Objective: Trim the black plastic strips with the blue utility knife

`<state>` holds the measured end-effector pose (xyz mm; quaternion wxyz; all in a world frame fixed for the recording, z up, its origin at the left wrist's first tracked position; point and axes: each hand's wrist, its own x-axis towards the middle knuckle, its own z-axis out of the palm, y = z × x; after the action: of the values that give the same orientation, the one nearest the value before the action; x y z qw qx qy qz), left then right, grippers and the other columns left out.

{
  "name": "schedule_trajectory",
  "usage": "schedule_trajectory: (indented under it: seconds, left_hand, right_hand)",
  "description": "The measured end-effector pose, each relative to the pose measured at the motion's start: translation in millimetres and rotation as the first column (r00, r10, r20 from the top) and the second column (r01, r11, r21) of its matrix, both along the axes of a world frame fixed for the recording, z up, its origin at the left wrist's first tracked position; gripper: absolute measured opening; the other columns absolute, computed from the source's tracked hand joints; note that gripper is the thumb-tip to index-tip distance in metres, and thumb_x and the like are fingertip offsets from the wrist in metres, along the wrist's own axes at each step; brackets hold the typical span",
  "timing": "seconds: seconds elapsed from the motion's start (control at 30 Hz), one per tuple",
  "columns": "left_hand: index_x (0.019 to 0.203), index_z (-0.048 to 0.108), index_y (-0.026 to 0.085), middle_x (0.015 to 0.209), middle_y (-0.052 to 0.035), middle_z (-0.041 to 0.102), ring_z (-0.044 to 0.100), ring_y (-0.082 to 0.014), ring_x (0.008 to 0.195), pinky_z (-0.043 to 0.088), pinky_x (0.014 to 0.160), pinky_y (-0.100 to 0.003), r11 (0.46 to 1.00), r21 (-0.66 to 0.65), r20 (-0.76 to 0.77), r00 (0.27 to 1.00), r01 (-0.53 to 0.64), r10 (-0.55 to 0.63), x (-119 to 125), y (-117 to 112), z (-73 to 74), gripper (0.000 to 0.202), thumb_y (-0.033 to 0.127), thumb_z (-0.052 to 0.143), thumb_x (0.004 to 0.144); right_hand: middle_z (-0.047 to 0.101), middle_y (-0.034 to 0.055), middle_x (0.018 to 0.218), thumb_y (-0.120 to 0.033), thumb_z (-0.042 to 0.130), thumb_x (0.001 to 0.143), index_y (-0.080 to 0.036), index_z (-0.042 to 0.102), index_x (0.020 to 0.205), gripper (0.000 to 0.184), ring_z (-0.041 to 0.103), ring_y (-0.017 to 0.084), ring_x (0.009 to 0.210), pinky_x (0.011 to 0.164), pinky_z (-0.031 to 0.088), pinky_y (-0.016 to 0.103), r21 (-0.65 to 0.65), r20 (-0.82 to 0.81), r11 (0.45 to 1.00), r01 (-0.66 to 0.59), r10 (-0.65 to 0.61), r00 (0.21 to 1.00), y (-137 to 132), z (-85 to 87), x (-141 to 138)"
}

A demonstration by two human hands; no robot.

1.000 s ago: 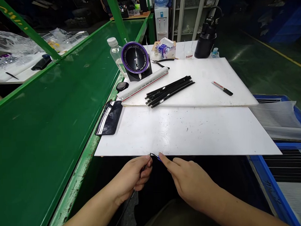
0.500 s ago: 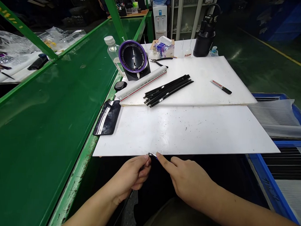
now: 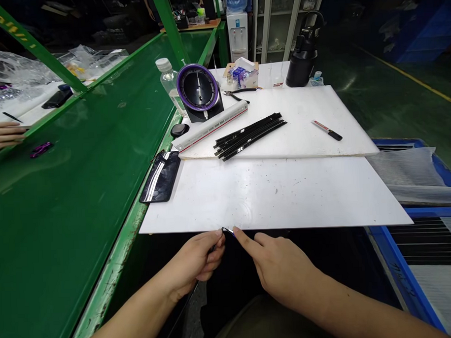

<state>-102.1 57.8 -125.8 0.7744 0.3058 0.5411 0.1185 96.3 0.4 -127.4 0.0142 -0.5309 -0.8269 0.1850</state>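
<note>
Head view: the left hand (image 3: 202, 257) has thumb and forefinger pinched on one end of a thin dark piece (image 3: 228, 231), located at the near edge of the board (image 3: 289, 199). The right hand (image 3: 278, 261) extends its forefinger to the other end; its remaining fingers curl beneath, and their grip cannot be determined. Black strips (image 3: 252, 139) lie on the pad (image 3: 306, 144), between the white bar (image 3: 210, 125) and the marker (image 3: 326, 130).

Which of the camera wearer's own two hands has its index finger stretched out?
The right hand: its index finger reaches out towards the thin dark piece, while the fingers of the left hand are curled in.
</note>
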Motion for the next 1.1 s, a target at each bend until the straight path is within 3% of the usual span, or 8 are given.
schedule_trajectory:
  seconds: [0.27,0.5,0.73,0.87,1.0,1.1]
  left_hand:
    - [0.073,0.046,0.019,0.052,0.0077,0.032,0.015,-0.0042,0.042,0.006,0.038,-0.017,1.0,-0.024,0.02,1.0,-0.016,0.017,-2.2,1.1,-0.7,0.028,0.044,0.05,0.086]
    - [0.093,0.062,0.014,0.067,0.0015,0.049,0.028,-0.0034,0.044,0.013,0.04,-0.017,1.0,0.013,-0.037,0.999,-0.001,0.001,1.7,-5.0,3.2,0.032,0.044,0.057,0.084]
    - [0.081,0.055,0.015,0.064,0.0017,0.046,0.027,-0.0044,0.047,0.011,0.042,-0.017,0.994,-0.036,-0.043,0.994,-0.103,0.101,0.6,-2.6,0.4,0.028,0.042,0.053,0.085]
    - [0.08,0.054,0.015,0.056,0.0038,0.04,0.024,-0.005,0.045,0.009,0.041,-0.017,0.983,-0.149,0.028,0.993,-0.108,0.114,-0.5,-0.7,0.2,0.029,0.043,0.048,0.086]
    - [0.08,0.055,0.014,0.053,0.005,0.037,0.023,-0.0049,0.044,0.01,0.04,-0.017,0.981,-0.172,0.086,0.99,-0.092,0.108,-1.6,-1.3,5.9,0.028,0.04,0.048,0.087]
    - [0.078,0.052,0.016,0.052,0.0052,0.037,0.023,-0.005,0.042,0.012,0.039,-0.017,0.986,-0.166,0.159,0.986,-0.012,0.039,-4.0,-3.2,12.4,0.027,0.042,0.048,0.088]
  right_hand:
    - [0.055,0.0028,0.083,-0.007,0.049,0.078,-0.023,0.023,0.151,0.079,0.048,0.015,0.047,0.043,0.013,0.029,0.028,0.093,0.999,-0.023,0.02,0.995,-3.2,-2.9,-3.2]
    - [0.056,0.0002,0.082,-0.009,0.043,0.09,-0.028,0.023,0.151,0.068,0.05,0.016,0.054,0.048,0.023,0.028,-0.066,-0.062,0.992,0.112,-0.116,0.991,-6.6,5.1,6.5]
    - [0.056,-0.0003,0.08,-0.011,0.042,0.091,-0.03,0.025,0.151,0.065,0.051,0.017,0.055,0.049,0.024,0.029,-0.093,-0.085,0.989,0.115,-0.123,0.989,-2.8,3.1,5.2]
    - [0.057,0.0005,0.083,-0.012,0.043,0.092,-0.03,0.025,0.151,0.064,0.052,0.017,0.058,0.051,0.025,0.029,-0.097,-0.101,0.989,0.108,-0.118,0.988,-0.7,3.3,4.4]
    - [0.058,0.0004,0.084,-0.012,0.042,0.092,-0.03,0.026,0.151,0.063,0.053,0.018,0.059,0.051,0.027,0.029,-0.11,-0.12,0.988,0.106,-0.119,0.986,-0.5,2.3,6.2]
    - [0.058,0.0007,0.086,-0.013,0.041,0.093,-0.03,0.026,0.15,0.061,0.055,0.018,0.062,0.054,0.031,0.029,-0.107,-0.154,0.988,0.11,-0.126,0.98,0.8,0.5,8.2]
